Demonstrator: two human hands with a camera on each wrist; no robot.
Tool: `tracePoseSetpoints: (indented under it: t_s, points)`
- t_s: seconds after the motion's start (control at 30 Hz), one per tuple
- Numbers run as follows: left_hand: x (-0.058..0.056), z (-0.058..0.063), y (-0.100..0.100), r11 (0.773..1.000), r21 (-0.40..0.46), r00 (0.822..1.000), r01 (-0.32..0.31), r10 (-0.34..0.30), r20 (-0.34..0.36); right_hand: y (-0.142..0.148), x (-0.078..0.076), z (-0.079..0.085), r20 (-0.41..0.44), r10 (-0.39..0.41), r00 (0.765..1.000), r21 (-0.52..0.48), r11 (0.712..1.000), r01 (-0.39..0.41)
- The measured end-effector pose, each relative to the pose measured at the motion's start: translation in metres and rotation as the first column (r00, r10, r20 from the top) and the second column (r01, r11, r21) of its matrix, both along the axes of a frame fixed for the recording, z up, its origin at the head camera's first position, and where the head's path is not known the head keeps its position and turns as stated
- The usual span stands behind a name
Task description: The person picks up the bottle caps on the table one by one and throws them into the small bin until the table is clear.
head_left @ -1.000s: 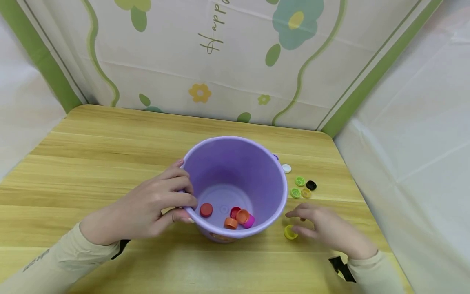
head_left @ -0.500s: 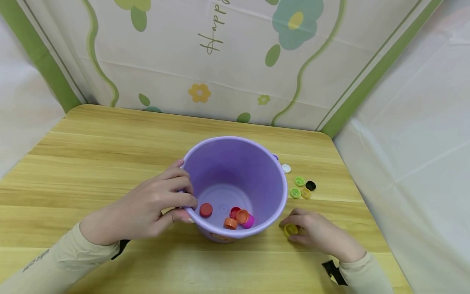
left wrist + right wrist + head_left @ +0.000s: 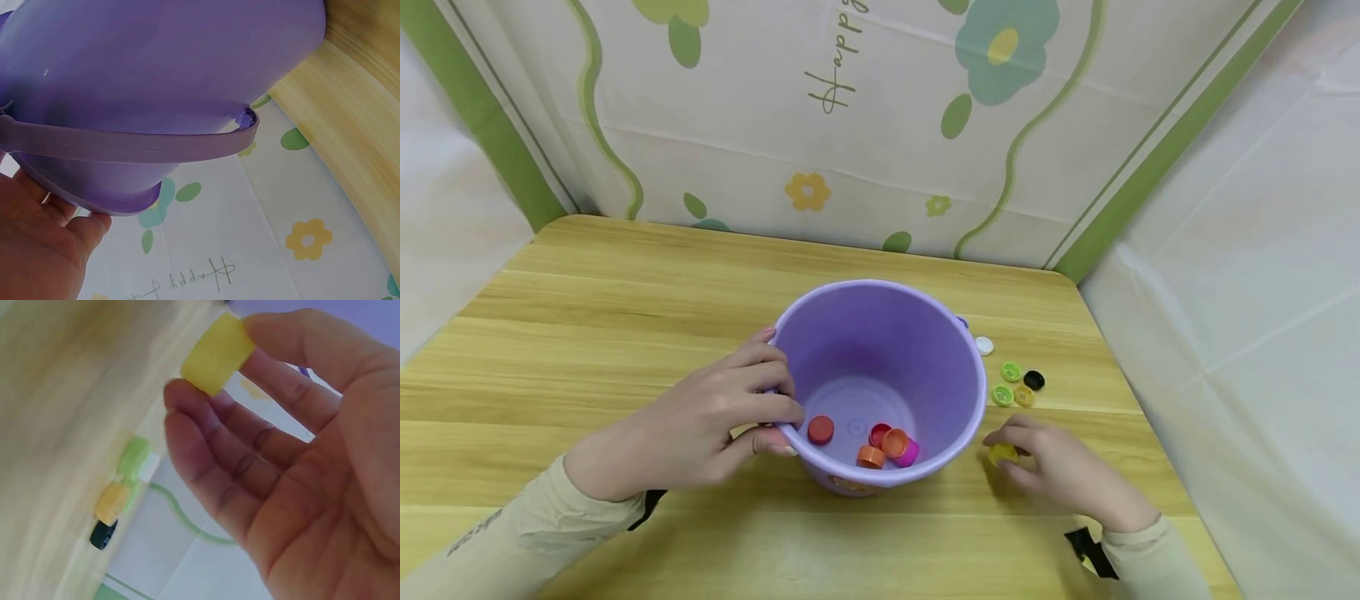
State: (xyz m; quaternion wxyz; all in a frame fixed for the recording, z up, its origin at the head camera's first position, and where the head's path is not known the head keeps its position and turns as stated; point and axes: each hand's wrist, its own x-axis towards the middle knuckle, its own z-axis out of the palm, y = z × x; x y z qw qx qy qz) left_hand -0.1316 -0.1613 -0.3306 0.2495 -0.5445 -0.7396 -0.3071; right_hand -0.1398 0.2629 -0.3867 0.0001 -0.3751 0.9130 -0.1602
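A purple bucket (image 3: 880, 350) stands mid-table, its mouth facing the head camera. My left hand (image 3: 707, 417) grips its left rim, fingers over the edge; the left wrist view shows the bucket's handle (image 3: 137, 144) hanging along its outside. My right hand (image 3: 1060, 462), right of the bucket, pinches a yellow bottle cap (image 3: 217, 353) between thumb and fingers. Inside the bucket lie a red cap (image 3: 821, 430), two orange caps (image 3: 871, 457), a pinkish-red cap (image 3: 879, 432) and a magenta cap (image 3: 909, 452).
Right of the bucket, beyond the right hand, lie a white cap (image 3: 984, 346), two green caps (image 3: 1011, 372), a black cap (image 3: 1033, 381) and an orange-yellow cap (image 3: 1024, 396). A printed curtain (image 3: 715, 117) hangs behind the wooden table (image 3: 587, 333).
My right hand has closed its fingers on the yellow cap and lifted it from the table, moving slightly away from me. The left hand and bucket stay in place.
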Motion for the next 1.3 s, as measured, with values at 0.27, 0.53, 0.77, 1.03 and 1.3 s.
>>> tracePoseSetpoints:
  t_s: [0.27,0.53,0.77,1.03,1.3]
  points:
    - [0.0,0.0,0.0,1.0,-0.003,1.0,-0.001,0.001,-0.003,0.009,-0.006,0.013,-0.131,-0.011,0.991,-0.139,0.99,-0.007]
    - [0.0,0.001,0.001,1.0,-0.003,1.0,-0.007,0.007,-0.006,0.016,-0.012,0.038,-0.264,0.008,0.964,-0.175,0.983,-0.056]
    - [0.001,0.001,0.001,1.0,-0.003,1.0,-0.008,0.008,-0.007,0.019,-0.018,0.064,-0.285,0.006,0.959,-0.153,0.987,-0.051]
    - [0.001,0.001,0.0,1.0,-0.007,1.0,-0.009,0.009,-0.002,0.011,-0.026,0.09,-0.357,0.065,0.932,-0.158,0.979,-0.129]
    - [0.001,0.001,0.0,1.0,-0.005,1.0,-0.009,0.009,-0.003,-0.006,-0.033,0.121,-0.429,0.127,0.894,-0.159,0.964,-0.213]
